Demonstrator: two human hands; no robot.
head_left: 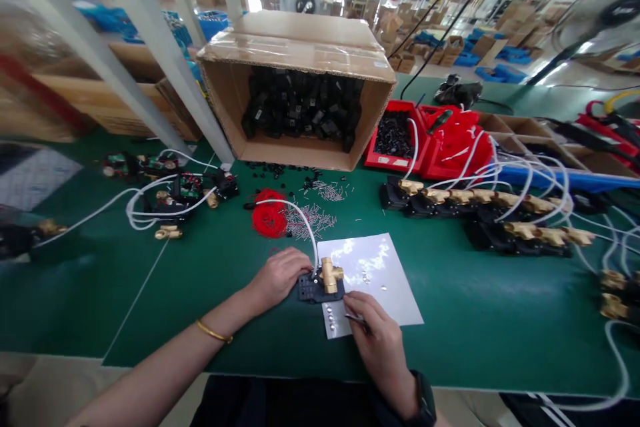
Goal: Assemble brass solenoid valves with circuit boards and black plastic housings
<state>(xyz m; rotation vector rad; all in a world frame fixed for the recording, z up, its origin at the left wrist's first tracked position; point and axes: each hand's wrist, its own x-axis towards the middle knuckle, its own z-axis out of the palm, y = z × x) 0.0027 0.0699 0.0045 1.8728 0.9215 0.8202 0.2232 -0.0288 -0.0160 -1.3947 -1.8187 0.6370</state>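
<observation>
A flat black plastic housing with a brass tee valve (330,275) on top sits in front of me, partly over a white sheet (400,293). A white cable rises from it and curves to the left. My left hand (283,277) grips the housing's left end near the cable, fingers bent over its edge. At the right corner, my right hand (375,330) touches the housing with its fingertips. That hand is closed around a thin dark tool (353,316), its exact kind unclear. Several small shiny round pieces (330,317) lie on the sheet.
Behind are loose small pins (310,220) and a red cord coil (269,217). A cardboard box (295,47) of black housings stands at the back, beside red bins (395,160). Brass valve units (460,197) line the right; circuit boards and cables (185,193) lie left.
</observation>
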